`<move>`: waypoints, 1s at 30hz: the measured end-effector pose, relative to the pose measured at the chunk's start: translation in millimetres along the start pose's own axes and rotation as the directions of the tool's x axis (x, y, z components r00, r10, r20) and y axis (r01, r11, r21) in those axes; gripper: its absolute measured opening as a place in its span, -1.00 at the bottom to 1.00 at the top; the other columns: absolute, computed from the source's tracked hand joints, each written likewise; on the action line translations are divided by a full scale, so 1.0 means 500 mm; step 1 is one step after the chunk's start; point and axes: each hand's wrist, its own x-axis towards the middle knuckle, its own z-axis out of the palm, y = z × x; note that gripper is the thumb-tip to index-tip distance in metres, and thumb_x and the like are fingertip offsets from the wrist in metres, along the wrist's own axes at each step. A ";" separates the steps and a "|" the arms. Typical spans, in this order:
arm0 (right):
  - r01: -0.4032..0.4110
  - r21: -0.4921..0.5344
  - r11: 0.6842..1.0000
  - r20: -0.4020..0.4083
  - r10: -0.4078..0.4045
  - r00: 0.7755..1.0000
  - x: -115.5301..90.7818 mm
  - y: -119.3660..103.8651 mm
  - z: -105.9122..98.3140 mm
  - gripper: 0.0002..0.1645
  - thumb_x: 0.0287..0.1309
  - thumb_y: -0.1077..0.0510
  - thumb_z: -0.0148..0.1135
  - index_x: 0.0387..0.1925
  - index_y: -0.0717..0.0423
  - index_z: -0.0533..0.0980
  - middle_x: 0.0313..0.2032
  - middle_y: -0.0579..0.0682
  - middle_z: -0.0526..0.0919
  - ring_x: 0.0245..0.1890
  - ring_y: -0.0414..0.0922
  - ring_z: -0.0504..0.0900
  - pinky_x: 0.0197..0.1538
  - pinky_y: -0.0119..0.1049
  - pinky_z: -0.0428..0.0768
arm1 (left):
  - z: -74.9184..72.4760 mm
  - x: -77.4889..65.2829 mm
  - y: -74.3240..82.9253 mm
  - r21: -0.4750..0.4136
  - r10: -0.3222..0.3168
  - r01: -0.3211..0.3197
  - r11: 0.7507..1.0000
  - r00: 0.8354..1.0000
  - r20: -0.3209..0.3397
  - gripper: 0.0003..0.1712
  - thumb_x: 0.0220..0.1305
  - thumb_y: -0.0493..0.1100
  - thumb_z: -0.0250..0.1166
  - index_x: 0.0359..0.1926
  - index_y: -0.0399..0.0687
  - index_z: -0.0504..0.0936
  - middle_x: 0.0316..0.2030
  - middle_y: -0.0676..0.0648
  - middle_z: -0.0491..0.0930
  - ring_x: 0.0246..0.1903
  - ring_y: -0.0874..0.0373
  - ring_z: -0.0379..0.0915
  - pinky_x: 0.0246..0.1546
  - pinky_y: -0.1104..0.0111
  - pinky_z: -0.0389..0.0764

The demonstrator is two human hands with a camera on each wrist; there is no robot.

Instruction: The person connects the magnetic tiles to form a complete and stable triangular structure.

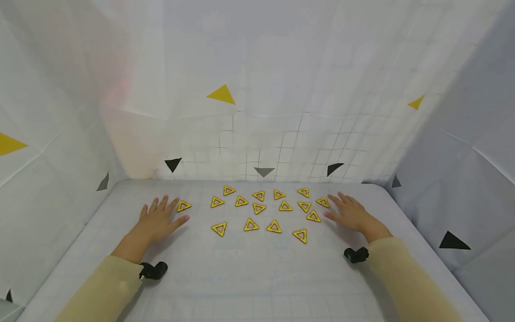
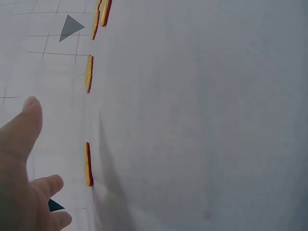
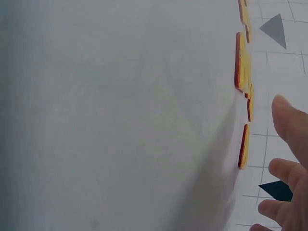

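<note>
Several flat yellow triangular rings (image 1: pixel 251 225), each with a triangular hole, lie scattered over the middle and back of the white table. My left hand (image 1: pixel 158 220) is spread at the left of them, its fingers apart, nearest the leftmost triangle (image 1: pixel 179 209). On the other side my right hand (image 1: pixel 351 215) is spread too, its fingertips close to a triangle (image 1: pixel 323 205) at the right end. Neither hand holds anything. In the wrist views the triangles (image 2: pixel 88 164) appear edge-on with red sides, apart from the left thumb (image 2: pixel 32 118) and right thumb (image 3: pixel 285 113).
White cloth walls (image 1: pixel 265 143) with grid lines and printed black, grey and yellow triangles enclose the table (image 1: pixel 249 273) at the back and sides. Small black devices (image 1: pixel 154 270) sit at both wrists, by the pale yellow sleeves (image 1: pixel 102 288).
</note>
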 end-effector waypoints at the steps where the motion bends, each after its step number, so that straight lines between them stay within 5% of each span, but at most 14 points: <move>1: -0.002 0.017 1.000 0.007 0.002 1.000 0.003 0.001 0.002 0.02 0.35 -0.42 0.00 0.52 0.18 0.10 0.46 0.48 -0.03 0.41 0.49 -0.03 0.29 0.49 0.00 | 0.002 0.005 -0.001 -0.008 -0.003 0.003 1.000 1.000 0.006 0.04 0.40 0.49 -0.13 0.56 -0.18 0.02 0.49 -0.49 -0.18 0.45 -0.51 -0.37 0.32 -0.35 -0.38; 9: -0.019 0.106 0.994 0.019 0.017 1.000 0.032 0.011 0.018 -0.05 0.37 -0.31 0.09 0.49 0.22 0.13 0.42 0.44 0.13 0.39 0.44 0.07 0.32 0.39 0.10 | 0.009 0.034 -0.008 -0.021 -0.007 0.008 1.000 1.000 0.029 -0.01 0.45 0.44 -0.16 0.53 -0.25 0.06 0.46 -0.50 -0.04 0.42 -0.52 -0.20 0.32 -0.37 -0.19; 15: 0.004 0.116 0.993 -0.018 -0.002 1.000 0.043 0.007 0.016 -0.16 0.40 -0.16 0.14 0.43 0.32 0.21 0.34 0.46 0.26 0.34 0.42 0.20 0.32 0.33 0.18 | 0.003 0.044 -0.011 -0.040 0.054 -0.055 0.998 0.998 -0.042 -0.14 0.49 0.26 0.01 0.43 -0.39 0.22 0.36 -0.47 0.26 0.35 -0.45 0.12 0.29 -0.26 0.15; 25: -0.015 0.227 0.974 -0.044 0.025 0.999 0.069 0.023 0.028 -0.28 0.38 -0.05 0.21 0.35 0.36 0.33 0.31 0.39 0.35 0.35 0.34 0.26 0.34 0.24 0.22 | 0.008 0.071 -0.029 -0.169 0.067 -0.084 0.982 0.993 -0.102 -0.28 0.41 0.11 0.22 0.30 -0.39 0.41 0.27 -0.42 0.40 0.31 -0.39 0.19 0.31 -0.19 0.17; 30: 0.007 0.263 0.965 -0.073 0.012 0.997 0.083 0.024 0.036 -0.35 0.37 0.00 0.24 0.30 0.34 0.39 0.28 0.37 0.41 0.31 0.31 0.33 0.33 0.21 0.25 | 0.018 0.089 -0.037 -0.164 0.064 -0.085 0.983 0.990 -0.128 -0.31 0.37 0.10 0.27 0.27 -0.35 0.47 0.24 -0.41 0.42 0.27 -0.39 0.23 0.24 -0.26 0.21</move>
